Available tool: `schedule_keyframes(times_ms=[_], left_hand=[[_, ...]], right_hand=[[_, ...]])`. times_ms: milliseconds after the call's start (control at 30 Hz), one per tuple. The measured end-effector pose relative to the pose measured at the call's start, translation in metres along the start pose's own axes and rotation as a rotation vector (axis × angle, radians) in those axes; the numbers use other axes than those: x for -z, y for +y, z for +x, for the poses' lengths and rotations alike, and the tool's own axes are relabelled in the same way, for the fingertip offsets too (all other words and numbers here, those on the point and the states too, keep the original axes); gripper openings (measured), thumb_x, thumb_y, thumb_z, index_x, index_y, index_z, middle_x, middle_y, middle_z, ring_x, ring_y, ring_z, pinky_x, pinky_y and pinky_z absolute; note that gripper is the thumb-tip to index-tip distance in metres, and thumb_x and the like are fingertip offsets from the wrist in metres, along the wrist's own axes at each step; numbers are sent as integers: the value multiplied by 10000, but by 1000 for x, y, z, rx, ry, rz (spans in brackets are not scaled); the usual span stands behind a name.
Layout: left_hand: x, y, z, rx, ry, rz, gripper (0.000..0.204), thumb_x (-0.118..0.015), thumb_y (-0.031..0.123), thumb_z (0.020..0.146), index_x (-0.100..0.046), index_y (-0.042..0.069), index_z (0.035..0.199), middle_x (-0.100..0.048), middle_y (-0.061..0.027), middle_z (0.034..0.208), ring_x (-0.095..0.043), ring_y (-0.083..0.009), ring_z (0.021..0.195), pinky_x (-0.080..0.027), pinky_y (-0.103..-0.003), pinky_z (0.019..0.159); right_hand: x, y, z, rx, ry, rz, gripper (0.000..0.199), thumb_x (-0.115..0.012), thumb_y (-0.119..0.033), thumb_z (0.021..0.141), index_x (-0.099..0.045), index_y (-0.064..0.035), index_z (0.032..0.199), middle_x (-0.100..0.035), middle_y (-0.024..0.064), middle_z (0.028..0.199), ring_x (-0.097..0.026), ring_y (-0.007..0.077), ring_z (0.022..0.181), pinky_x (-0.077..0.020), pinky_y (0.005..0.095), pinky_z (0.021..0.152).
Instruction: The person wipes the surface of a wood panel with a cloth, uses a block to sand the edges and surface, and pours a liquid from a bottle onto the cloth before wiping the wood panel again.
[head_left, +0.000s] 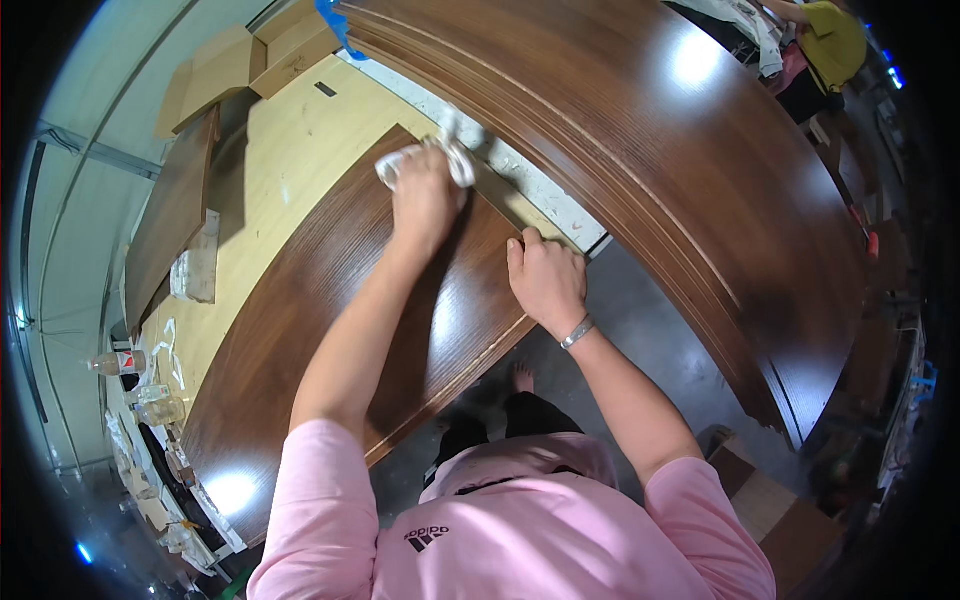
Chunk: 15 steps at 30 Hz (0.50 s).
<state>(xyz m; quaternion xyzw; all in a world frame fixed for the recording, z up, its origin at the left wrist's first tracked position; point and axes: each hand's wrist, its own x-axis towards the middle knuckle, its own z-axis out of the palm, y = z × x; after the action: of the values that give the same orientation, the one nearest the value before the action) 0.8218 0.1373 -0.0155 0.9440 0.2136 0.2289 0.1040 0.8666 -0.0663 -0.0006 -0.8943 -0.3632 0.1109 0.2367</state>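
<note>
A dark brown wood panel (320,270) lies flat before me, its grain shining under the lights. My left hand (424,195) is closed around a white cloth (462,168), blurred by motion, near the panel's far end. At the panel's right corner, my right hand (550,282) has its fingers curled over the edge, with the thumb toward the top face. What lies under those fingers is hidden. A metal bracelet (578,332) circles my right wrist.
A stack of brown panels (640,160) stands close on the right. Beneath my panel is a pale work table (290,150). Another panel (170,220) leans at left, near bottles (118,363) and a cardboard box (215,75). A person in yellow (832,45) is at far right.
</note>
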Motion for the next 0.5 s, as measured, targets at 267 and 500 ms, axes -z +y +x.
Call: schedule_keyframes(times_ms=[267,500], left_hand=[[16,-33,30,97,36,60,342,-714,128,783,-561,-37,1041,-653,-239,934,-624,-434,890,-491,-494,860],[32,84,-94,-199,-52,-204,682,-787,60,619,-556,-56,1250,-638,-252,1125,-624,-433,1048,-507,-476,926]], right_hand=[[1,-7,0,9,-18,-6,336,-464,-328,1004,-611,-32,948,-688,226,751,-680,430,758,-500,539,721],[-5,13,-2,-43,276,370,359,-452,-377,1020,-607,-60,1089,-700,232,882,-641,478,835,-469,561,723]])
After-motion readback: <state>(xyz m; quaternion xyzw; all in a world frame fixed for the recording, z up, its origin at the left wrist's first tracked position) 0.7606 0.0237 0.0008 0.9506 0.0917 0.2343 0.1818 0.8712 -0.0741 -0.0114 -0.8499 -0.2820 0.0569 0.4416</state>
